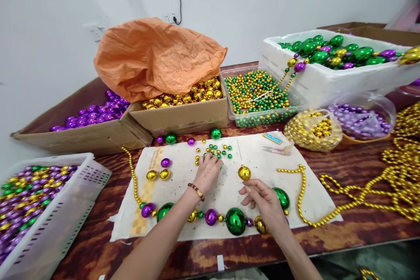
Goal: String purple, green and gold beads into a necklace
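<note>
My right hand (260, 197) pinches a thin needle (240, 153) that stands up through a large gold bead (244, 172); the bead sits just above my fingertips. My left hand (210, 171) has its fingers bent down among small green and gold beads (224, 153) on the white cloth (183, 157). Whatever its fingertips hold is hidden. In front of both hands lies a strung bead garland (235, 221) of green, purple and gold balls, partly covered by my forearms. Gold bead chain (134, 179) runs from its left end. Loose purple (166, 162) and gold (151, 175) beads lie to the left.
Behind the cloth stand boxes of purple beads (88, 116) and gold beads (210, 89), a clear tub (229, 109) and a foam box (295, 78). A white basket (78, 192) is at left. Scissors (275, 150) lie at the cloth's back right; gold chains (377, 183) pile up at right.
</note>
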A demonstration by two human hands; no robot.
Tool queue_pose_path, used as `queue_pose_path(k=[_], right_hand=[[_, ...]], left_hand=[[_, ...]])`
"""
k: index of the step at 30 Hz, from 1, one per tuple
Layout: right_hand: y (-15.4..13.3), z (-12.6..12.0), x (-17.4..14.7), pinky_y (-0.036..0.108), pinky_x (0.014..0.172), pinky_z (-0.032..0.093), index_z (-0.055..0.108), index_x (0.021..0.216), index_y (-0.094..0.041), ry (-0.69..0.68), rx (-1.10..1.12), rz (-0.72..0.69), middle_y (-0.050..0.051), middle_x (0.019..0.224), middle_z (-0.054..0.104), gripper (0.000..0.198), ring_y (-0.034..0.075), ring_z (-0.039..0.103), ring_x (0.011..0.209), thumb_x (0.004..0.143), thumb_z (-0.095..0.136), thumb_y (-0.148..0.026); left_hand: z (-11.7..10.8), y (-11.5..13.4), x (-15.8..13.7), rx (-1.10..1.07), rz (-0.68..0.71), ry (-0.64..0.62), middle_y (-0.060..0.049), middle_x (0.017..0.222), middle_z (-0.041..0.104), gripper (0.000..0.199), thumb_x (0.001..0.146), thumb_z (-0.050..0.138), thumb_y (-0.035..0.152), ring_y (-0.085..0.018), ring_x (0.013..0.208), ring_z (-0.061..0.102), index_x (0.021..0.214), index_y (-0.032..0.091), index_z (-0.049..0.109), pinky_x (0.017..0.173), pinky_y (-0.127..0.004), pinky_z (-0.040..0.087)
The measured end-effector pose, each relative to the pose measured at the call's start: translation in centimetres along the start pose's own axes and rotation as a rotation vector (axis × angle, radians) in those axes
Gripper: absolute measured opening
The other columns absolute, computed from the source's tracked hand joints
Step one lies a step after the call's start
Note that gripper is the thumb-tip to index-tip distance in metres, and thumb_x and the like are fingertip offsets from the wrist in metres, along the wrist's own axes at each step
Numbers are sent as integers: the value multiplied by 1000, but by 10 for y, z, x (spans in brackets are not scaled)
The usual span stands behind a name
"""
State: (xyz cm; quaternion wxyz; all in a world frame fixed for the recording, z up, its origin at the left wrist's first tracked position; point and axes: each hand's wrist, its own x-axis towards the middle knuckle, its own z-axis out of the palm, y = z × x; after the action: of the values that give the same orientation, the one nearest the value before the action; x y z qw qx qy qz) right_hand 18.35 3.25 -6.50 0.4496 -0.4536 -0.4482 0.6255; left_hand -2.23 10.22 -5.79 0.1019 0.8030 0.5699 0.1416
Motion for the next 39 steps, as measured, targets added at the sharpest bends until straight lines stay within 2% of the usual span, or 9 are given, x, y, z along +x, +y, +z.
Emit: queue_pose_path(k=[3,5,8,11,13,15,23,31,39], right_hand=[[5,-3,-1,23,49,39,62,93,-16,39,-15,15,7,82,70,31,17,65,60,86,58,-47],[8,-3,-4,23,50,40,63,92,-16,47,-40,2,6,76,70,30,17,65,60,87,58,-45],[13,-1,-8,23,51,40,64,91,-16,32,-73,-36,4,69,66,28,15,62,57,90,56,-42],[18,0,-13,23,52,43,64,94,-17,-1,-79,-57,1,66,63,25,13,59,55,92,53,-39],[21,0,-16,23,52,44,63,97,-18,-19,-81,-58,0,65,61,23,12,57,54,92,53,-38],[22,-1,-19,23,52,44,62,100,-18,-26,-90,-58,-1,65,59,22,12,56,54,92,53,-37],[17,-1,-24,22,49,42,63,103,-19,-43,-154,-100,-2,63,56,21,10,53,49,94,52,-35],[15,-1,-25,22,48,41,63,104,-19,-56,-211,-102,-2,62,56,23,10,52,47,94,51,-35],[18,0,-24,23,48,41,61,103,-18,-81,-177,-62,-1,64,58,24,11,53,49,93,51,-38]], left_hand=[[0,-3,4,-100,-17,28,-9,90,62,12,84,53,16,-29,103,45,81,20,64,90,-47,28],[-4,-5,5,-280,-86,84,-8,95,63,9,84,56,21,-27,102,47,87,20,64,90,-45,30],[-16,-3,2,-903,-297,172,-7,99,64,16,85,58,29,-22,95,55,97,20,63,88,-39,38],[-29,5,-5,-1599,-414,155,-8,102,64,22,85,60,29,-19,94,60,103,19,62,90,-37,42],[-37,11,-9,-1877,-411,128,-8,103,65,22,85,61,25,-19,96,62,105,18,63,93,-37,42],[-43,15,-12,-2024,-405,125,-7,102,65,21,86,59,22,-19,96,62,106,17,63,94,-38,44],[-44,19,-13,-2154,-443,129,-5,94,66,17,88,56,22,-17,89,64,103,17,64,90,-38,48],[-46,22,-13,-2113,-436,119,-6,90,66,19,89,55,24,-18,89,63,103,14,64,93,-40,46],[-50,27,-15,-1994,-409,129,-5,87,64,21,88,58,29,-15,83,62,102,15,65,87,-37,48]])
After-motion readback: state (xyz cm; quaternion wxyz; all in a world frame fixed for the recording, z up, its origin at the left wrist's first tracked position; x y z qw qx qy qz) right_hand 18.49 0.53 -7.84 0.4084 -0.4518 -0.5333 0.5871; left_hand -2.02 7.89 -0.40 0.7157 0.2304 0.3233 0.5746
